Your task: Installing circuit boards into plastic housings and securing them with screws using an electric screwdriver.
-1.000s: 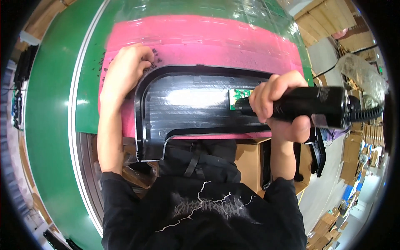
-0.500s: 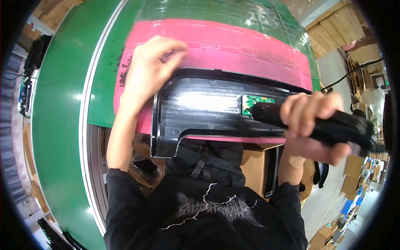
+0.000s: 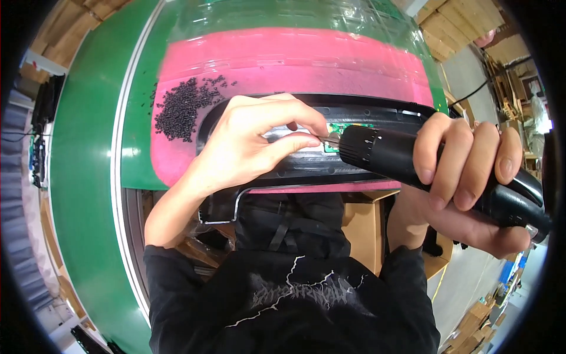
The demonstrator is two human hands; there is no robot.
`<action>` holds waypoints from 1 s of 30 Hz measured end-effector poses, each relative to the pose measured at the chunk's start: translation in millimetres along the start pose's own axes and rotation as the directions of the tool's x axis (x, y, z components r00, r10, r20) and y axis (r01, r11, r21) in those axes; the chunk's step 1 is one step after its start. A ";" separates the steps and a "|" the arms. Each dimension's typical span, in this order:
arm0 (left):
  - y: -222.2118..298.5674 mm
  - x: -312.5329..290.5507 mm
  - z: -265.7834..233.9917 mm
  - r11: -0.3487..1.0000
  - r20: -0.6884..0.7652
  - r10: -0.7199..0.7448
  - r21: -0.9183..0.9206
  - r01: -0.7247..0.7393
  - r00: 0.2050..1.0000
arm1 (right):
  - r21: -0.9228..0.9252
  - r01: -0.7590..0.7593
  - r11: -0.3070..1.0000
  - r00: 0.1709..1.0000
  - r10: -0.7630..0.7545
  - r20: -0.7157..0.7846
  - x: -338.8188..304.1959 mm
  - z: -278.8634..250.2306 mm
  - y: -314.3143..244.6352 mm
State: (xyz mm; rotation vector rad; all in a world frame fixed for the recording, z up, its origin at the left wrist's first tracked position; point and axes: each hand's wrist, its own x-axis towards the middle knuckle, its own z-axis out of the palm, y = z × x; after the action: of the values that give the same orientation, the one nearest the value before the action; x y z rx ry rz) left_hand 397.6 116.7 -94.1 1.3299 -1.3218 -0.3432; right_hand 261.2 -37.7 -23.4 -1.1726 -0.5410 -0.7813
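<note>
My right hand (image 3: pixel 471 171) is wrapped round a black electric screwdriver (image 3: pixel 383 150), held nearly level with its bit toward the left. The thumb and forefinger of my left hand (image 3: pixel 253 138) pinch together right at the bit's tip. Whatever lies between those fingertips is too small to make out. Just behind the bit, a green circuit board (image 3: pixel 336 128) sits inside a long black plastic housing (image 3: pixel 389 112), partly covered by the screwdriver. A pile of tiny black screws (image 3: pixel 180 109) lies left of the housing.
A pink mat (image 3: pixel 283 76) lies under the housing on the green table (image 3: pixel 88 147). Clear plastic sheeting (image 3: pixel 295 23) covers its far part. An open cardboard box (image 3: pixel 361 230) stands below the table's near edge, with more cartons (image 3: pixel 466 23) at the far right.
My left hand has come from above the screw pile, rightward to the bit's tip, its fingers now pinched. The screwdriver has shifted slightly, and the pile is uncovered.
</note>
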 end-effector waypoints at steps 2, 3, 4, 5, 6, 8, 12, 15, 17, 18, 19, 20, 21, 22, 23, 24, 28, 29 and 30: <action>1.5 0.3 1.9 0.999 -0.021 -0.011 0.035 0.012 1.000 | 0.027 -0.016 1.000 1.000 0.015 0.023 -0.2 -2.4 0.4; 2.0 -0.6 -0.3 0.998 -0.007 -0.013 0.062 0.013 1.000 | 0.007 -0.023 1.000 0.998 0.022 0.052 -0.2 -4.0 -0.4; 3.4 -2.8 -4.5 0.985 0.005 -0.008 0.174 0.007 1.000 | -0.006 -0.031 0.999 0.999 0.031 0.043 -0.1 -8.5 -2.1; 5.0 -4.5 -9.7 0.958 0.019 0.000 0.286 -0.005 1.000 | -0.011 -0.061 0.998 0.993 0.062 0.097 0.4 -15.2 -4.4; 8.1 -4.6 -14.8 0.942 0.004 -0.027 0.334 0.024 1.000 | -0.025 -0.088 0.996 0.985 0.091 0.147 1.1 -22.7 -8.6; -0.7 -13.6 -21.4 0.957 -0.071 -0.036 0.283 0.054 0.997 | -0.134 -0.129 0.983 0.988 0.138 0.062 -10.6 -45.7 -13.1; -24.7 -61.6 -37.6 0.987 -0.453 0.010 0.150 0.065 0.892 | -0.286 -0.310 0.907 0.944 0.258 -0.204 -29.2 -66.1 -7.6; -31.5 -89.1 -46.9 0.990 -0.573 -0.074 0.059 0.131 0.816 | -0.281 -0.364 0.888 0.921 0.299 -0.250 -32.8 -78.0 -7.2; -37.3 -105.7 -44.3 0.992 -0.622 -0.081 0.025 0.123 0.779 | -0.187 -0.287 0.939 0.945 0.246 -0.215 -35.9 -84.0 -2.3; -36.7 -111.4 -40.1 0.992 -0.622 -0.086 0.022 0.127 0.779 | -0.173 -0.290 0.941 0.943 0.250 -0.220 -37.3 -85.2 -0.6; -35.0 -116.8 -35.9 0.974 -0.668 -0.149 0.027 0.224 0.729 | -0.171 -0.293 0.941 0.942 0.253 -0.222 -38.8 -86.3 1.0; -34.4 -120.3 -32.4 0.949 -0.711 -0.206 0.024 0.316 0.673 | -0.189 -0.297 0.936 0.940 0.251 -0.231 -40.0 -87.8 1.4; -33.4 -123.7 -30.4 0.948 -0.709 -0.210 0.020 0.316 0.673 | -0.206 -0.300 0.931 0.938 0.250 -0.239 -40.7 -88.9 1.7; -32.5 -126.9 -29.0 0.935 -0.683 -0.317 -0.110 0.337 0.658 | -0.208 -0.303 0.930 0.937 0.251 -0.241 -40.4 -89.0 0.9; -31.7 -130.6 -28.8 0.904 -0.645 -0.420 -0.234 0.358 0.638 | -0.242 -0.350 0.905 0.917 0.278 -0.286 -39.0 -87.5 0.4; -37.7 -138.3 -29.1 0.904 -0.644 -0.406 -0.175 0.391 0.649 | -0.274 -0.396 0.876 0.894 0.301 -0.331 -38.2 -86.8 0.9; -35.5 -145.7 -24.3 0.876 -0.598 -0.407 -0.041 0.481 0.690 | -0.298 -0.412 0.861 0.907 0.354 -0.230 -35.3 -88.0 11.6; -34.7 -143.5 -24.4 0.876 -0.598 -0.408 -0.044 0.480 0.690 | -0.331 -0.423 0.844 0.904 0.364 -0.226 -33.7 -88.1 12.7; -31.7 -139.8 -24.8 0.870 -0.570 -0.436 -0.070 0.488 0.696 | -0.353 -0.412 0.840 0.909 0.351 -0.226 -34.1 -87.7 15.3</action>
State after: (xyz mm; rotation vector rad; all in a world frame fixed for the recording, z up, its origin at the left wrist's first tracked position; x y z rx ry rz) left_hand 388.6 232.7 -181.3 1.6745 -0.4810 -0.1967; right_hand 250.0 -109.5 -85.1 -1.5199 -0.0041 -0.6368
